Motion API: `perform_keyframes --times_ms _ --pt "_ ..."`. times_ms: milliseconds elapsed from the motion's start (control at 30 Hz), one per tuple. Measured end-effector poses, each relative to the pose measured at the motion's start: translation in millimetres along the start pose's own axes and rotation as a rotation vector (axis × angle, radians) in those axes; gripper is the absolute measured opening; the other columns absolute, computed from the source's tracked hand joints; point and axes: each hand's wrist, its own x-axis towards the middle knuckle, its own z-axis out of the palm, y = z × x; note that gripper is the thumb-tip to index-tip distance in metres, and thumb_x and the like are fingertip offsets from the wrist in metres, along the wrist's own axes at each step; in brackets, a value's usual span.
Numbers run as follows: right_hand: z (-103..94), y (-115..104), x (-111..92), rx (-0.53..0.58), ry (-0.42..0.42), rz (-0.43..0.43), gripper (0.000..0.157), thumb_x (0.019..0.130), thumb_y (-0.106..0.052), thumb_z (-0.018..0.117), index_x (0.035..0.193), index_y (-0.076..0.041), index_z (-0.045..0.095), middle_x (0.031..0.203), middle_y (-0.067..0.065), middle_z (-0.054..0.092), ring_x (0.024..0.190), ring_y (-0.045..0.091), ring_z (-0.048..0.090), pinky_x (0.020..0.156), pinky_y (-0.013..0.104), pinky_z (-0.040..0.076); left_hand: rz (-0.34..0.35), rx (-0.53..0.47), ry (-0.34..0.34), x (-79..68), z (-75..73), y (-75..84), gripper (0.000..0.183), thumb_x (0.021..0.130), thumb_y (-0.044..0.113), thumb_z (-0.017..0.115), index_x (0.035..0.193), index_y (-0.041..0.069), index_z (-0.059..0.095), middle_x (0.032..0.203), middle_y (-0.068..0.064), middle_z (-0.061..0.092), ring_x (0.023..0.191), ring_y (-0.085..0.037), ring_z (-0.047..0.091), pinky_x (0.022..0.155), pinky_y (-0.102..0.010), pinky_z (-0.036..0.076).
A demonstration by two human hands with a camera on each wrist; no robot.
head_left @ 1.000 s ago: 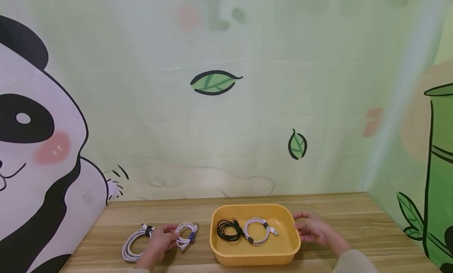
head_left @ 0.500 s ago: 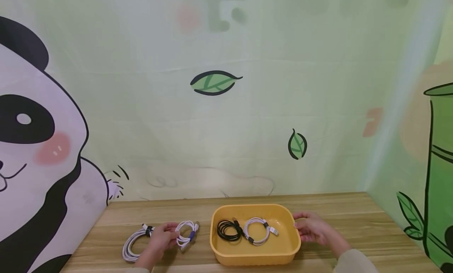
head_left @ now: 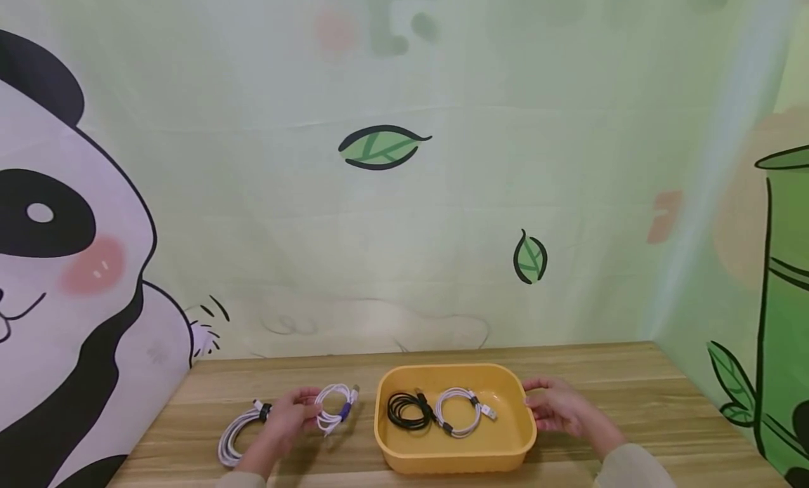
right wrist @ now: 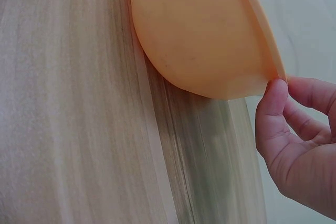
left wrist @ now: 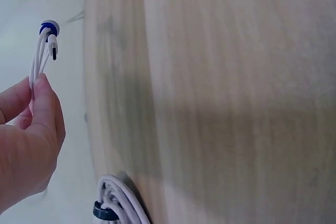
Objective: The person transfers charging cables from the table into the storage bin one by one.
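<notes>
My left hand (head_left: 286, 419) pinches a coiled white charging cable (head_left: 321, 416) between thumb and fingers. A blue tie (left wrist: 50, 27) binds its far side, and a USB-C plug (left wrist: 53, 48) hangs by the tie. In the left wrist view the coil is raised above the table. My right hand (head_left: 557, 406) pinches the right rim of a yellow plastic basket (head_left: 455, 463), the thumb on the outer wall in the right wrist view. Inside the basket lie a coiled black cable (head_left: 409, 427) and another white USB cable (head_left: 457, 433) with black ties.
A thicker coiled white cable (head_left: 229, 437) with a black strap lies on the table at left, partly hidden behind my left forearm. The wooden table (head_left: 645, 390) ends at a printed backdrop (head_left: 442, 214) with a panda.
My left hand has raised the blue-tied cable slightly and tilted it, moving a little to the right. The right hand and the basket have stayed put.
</notes>
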Motion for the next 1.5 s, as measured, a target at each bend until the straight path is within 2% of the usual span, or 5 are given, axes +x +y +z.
perform_keyframes --times_ms 233,600,867,1300,1500 --pt "0.9 -1 0 -0.002 0.013 0.006 0.047 0.083 -0.006 0.052 0.124 0.006 0.031 0.068 0.001 0.058 0.054 0.008 0.054 0.051 0.020 0.049 0.002 0.013 -0.004 -3.9 4.0 13.6 0.033 0.078 -0.012 0.051 0.111 -0.014 0.047 0.084 -0.010 0.051 0.068 -0.014 0.054 0.070 -0.033 0.051" --pt "0.1 0 1 -0.009 0.012 0.003 0.047 0.083 -0.007 0.053 0.123 0.006 0.033 0.066 0.001 0.058 0.053 0.008 0.054 0.050 0.020 0.049 -0.001 0.002 -0.025 -1.5 8.8 20.1 0.033 0.079 -0.009 0.052 0.111 -0.011 0.048 0.089 -0.011 0.051 0.071 -0.015 0.053 0.066 -0.027 0.051" --pt "-0.6 1 1 -0.010 0.010 0.003 0.047 0.083 -0.006 0.053 0.123 0.006 0.033 0.067 0.001 0.057 0.054 0.008 0.054 0.051 0.021 0.049 0.020 -0.024 -0.068 -4.0 15.1 26.3 0.035 0.080 -0.010 0.050 0.114 -0.012 0.046 0.090 -0.010 0.050 0.072 -0.014 0.053 0.065 -0.024 0.049" --pt "-0.6 1 1 0.004 0.009 -0.005 0.047 0.082 -0.006 0.054 0.122 0.007 0.034 0.064 0.000 0.058 0.053 0.007 0.054 0.050 0.021 0.050 0.063 0.001 -0.243 -7.2 18.6 33.9 0.039 0.081 -0.007 0.050 0.118 -0.014 0.039 0.088 -0.006 0.049 0.074 -0.011 0.050 0.070 -0.024 0.048" --pt "-0.2 1 1 0.007 0.010 -0.006 0.047 0.082 -0.006 0.054 0.122 0.007 0.034 0.065 0.000 0.058 0.053 0.007 0.054 0.050 0.021 0.050 0.068 0.010 -0.280 -7.9 24.9 35.3 0.038 0.080 -0.006 0.051 0.116 -0.013 0.041 0.089 -0.007 0.049 0.075 -0.013 0.051 0.071 -0.026 0.049"
